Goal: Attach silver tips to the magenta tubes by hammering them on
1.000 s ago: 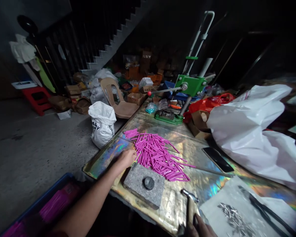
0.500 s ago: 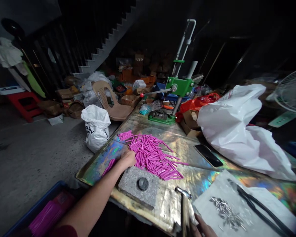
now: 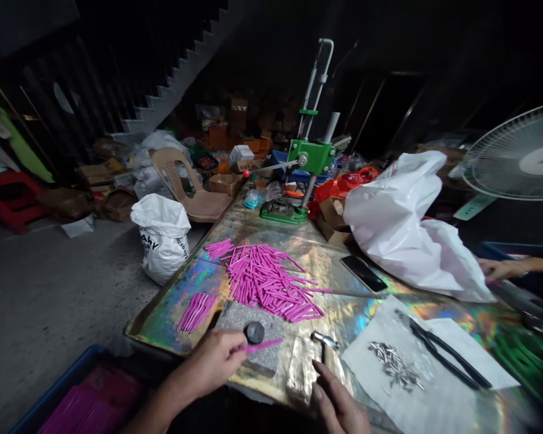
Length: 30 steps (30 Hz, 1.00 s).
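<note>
Stairs point(image 3: 169, 84) are rising in the dark beyond a shiny table point(image 3: 156, 322), where a green press point(image 3: 314, 158) is standing behind a pile point(image 3: 269, 278) of pink sticks and a smaller bunch point(image 3: 197, 311) is lying near the left edge. The left hand point(image 3: 219, 357) is pinching one stick point(image 3: 266, 345) over a stone block point(image 3: 235, 313), just beside a black disc point(image 3: 254, 333), while the right hand point(image 3: 339, 401) is spreading finger and thumb near a hammer point(image 3: 324, 340), contact with it being unclear. Metal pins point(image 3: 393, 363) and pliers point(image 3: 447, 354) are lying on white sheeting point(image 3: 366, 352).

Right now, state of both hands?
Left hand: closed, holding one thin, straight pink stick.
Right hand: at the shiny metal-headed hammer; grip can't be told.
</note>
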Each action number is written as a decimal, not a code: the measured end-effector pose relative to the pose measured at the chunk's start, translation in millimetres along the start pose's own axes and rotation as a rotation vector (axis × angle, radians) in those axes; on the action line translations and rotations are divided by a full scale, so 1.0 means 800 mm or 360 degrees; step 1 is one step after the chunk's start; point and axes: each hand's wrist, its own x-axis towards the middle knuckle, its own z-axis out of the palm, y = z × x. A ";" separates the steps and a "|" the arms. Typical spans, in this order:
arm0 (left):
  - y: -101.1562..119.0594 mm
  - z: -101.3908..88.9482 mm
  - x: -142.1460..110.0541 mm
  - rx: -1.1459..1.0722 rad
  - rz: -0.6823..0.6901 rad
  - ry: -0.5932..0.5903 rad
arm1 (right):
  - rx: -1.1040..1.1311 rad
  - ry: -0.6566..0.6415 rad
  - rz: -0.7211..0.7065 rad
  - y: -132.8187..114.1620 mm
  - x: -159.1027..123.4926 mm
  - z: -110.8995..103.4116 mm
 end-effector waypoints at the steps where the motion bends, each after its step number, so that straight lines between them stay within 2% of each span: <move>1: 0.006 0.007 -0.007 -0.0091 0.0042 -0.0041 | 0.0031 -0.0038 -0.0063 -0.007 0.001 0.003; 4: 0.019 0.023 -0.021 -0.0283 0.0059 -0.0141 | 0.0120 -0.0267 -0.0279 -0.025 0.005 0.002; 6: 0.023 0.031 -0.025 -0.0402 0.0012 -0.0144 | 0.0181 -0.0346 -0.0289 -0.033 0.007 -0.002; 9: 0.022 0.041 -0.022 -0.0801 -0.0077 -0.0045 | 0.0332 -0.0368 -0.0069 -0.040 0.002 -0.003; 14: 0.026 0.066 -0.010 -0.1670 -0.0306 0.0079 | 0.0964 -0.0498 0.0453 -0.034 -0.014 0.016; 16: 0.035 0.079 -0.005 -0.1852 -0.0369 0.0114 | 0.1098 -0.0503 0.0541 -0.032 -0.018 0.023; 20: 0.050 0.104 0.002 -0.1948 -0.0454 0.0060 | 0.1114 -0.0432 0.0526 -0.039 -0.021 0.028; 23: 0.051 0.112 0.004 -0.1929 -0.0500 0.0037 | 0.0948 -0.0402 0.0429 -0.038 -0.021 0.020; 25: 0.046 0.111 0.005 -0.1892 -0.0535 0.0080 | 0.0614 -0.0280 0.0314 -0.026 -0.016 0.003; 28: 0.036 0.107 0.007 -0.1827 -0.0565 0.0163 | -0.0157 0.0057 0.0244 0.013 0.001 -0.039; 30: 0.032 0.107 0.008 -0.1797 -0.0569 0.0198 | -0.0352 0.0179 0.0312 0.046 0.017 -0.071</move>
